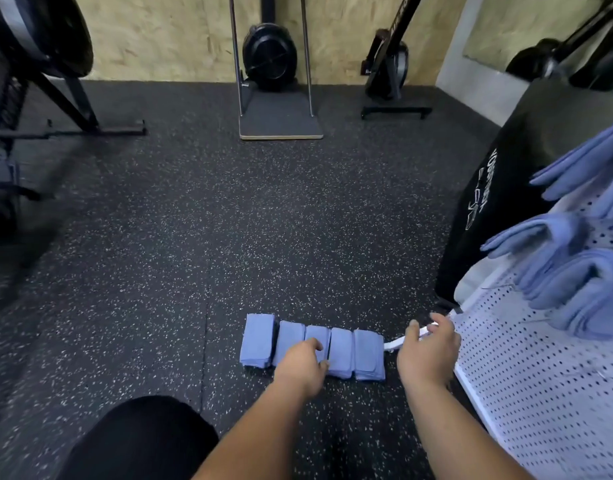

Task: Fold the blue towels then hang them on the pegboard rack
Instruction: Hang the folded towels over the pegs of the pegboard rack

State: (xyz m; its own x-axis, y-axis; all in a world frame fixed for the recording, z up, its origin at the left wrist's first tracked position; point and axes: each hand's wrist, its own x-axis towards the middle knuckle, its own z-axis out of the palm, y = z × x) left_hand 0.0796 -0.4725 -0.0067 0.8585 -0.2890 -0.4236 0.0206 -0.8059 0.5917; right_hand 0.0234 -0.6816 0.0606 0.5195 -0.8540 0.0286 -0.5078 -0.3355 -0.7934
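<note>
Several stacks of folded blue towels (258, 339) lie in a row on the speckled black floor. My left hand (303, 367) rests on the middle stacks, fingers curled onto the third stack. My right hand (428, 355) is at the right end of the row, fingers around the white foot of the pegboard rack (540, 393). The rack is a white perforated panel at the right, and several folded blue towels (575, 292) hang over its pegs.
A black padded bag (506, 188) stands behind the rack. Rowing machines and gym equipment (270, 57) line the far plywood wall, with more black frames (38, 109) at the left. My knee in black (139, 441) is at the bottom.
</note>
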